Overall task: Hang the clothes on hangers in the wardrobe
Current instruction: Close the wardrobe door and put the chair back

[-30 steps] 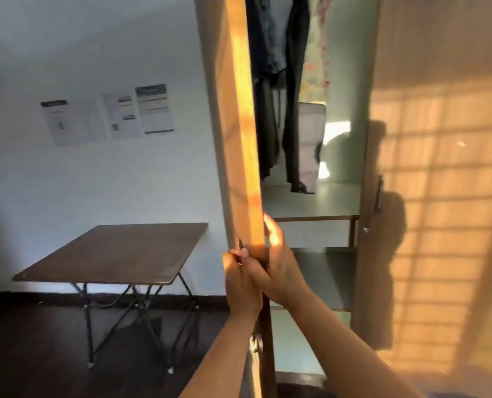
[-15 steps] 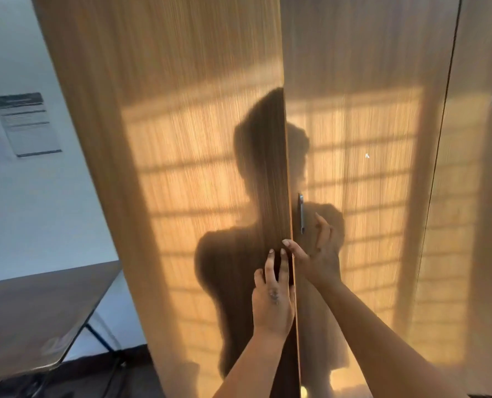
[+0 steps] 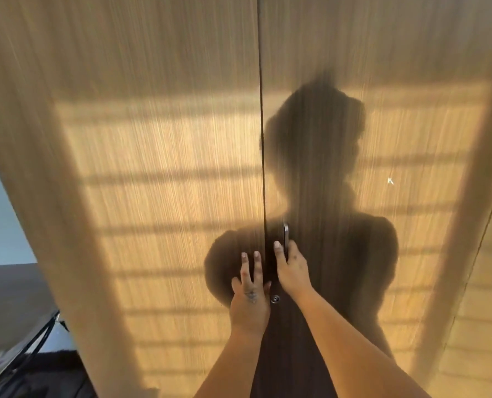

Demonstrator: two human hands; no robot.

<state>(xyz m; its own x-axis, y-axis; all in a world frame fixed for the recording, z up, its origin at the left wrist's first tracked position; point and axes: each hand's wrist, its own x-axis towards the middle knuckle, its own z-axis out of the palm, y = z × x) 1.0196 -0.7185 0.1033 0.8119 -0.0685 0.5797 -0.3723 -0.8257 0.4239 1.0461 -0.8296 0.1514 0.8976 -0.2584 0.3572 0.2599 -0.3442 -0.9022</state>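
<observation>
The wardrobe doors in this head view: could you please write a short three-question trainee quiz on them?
1. True or false: the left door and right door of the wardrobe stand wide open, showing clothes.
2. Which hand lies flat on the left door? A) left hand B) right hand
3. Fill in: the right hand's fingers are at the metal ____ on the right door.

Key
1. False: the doors meet at the centre seam and no clothes show.
2. A
3. handle; a small round lock sits below it.
</observation>
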